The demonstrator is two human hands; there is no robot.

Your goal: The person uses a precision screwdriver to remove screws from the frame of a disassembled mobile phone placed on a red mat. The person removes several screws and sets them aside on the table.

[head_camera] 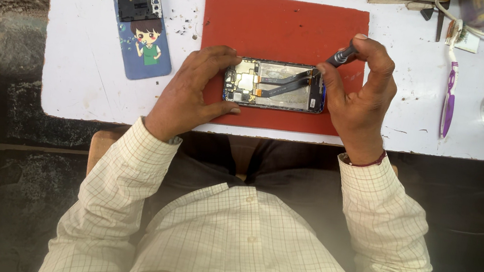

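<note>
Fingers [362, 52] of the right hand [358, 101] pinch a screwdriver [341, 56] over the opened phone's [275, 85] right end.
Phone's long axis runs left-right at frame centre; left hand [188, 94], fingers spread, braces its left end.

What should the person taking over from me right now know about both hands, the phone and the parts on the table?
Left hand: steadies the opened phone at its left end, fingers spread around it.
Right hand: pinches a dark screwdriver, tip at the phone's right end.
Phone lies back-up on the red mat, insides exposed.
Done: blue back cover is off, lying to the left on the white table, a black inner part resting on it.
Left: the work at the right end is not finished; cover and black part are still off.
A toothbrush lies to the right.
</note>
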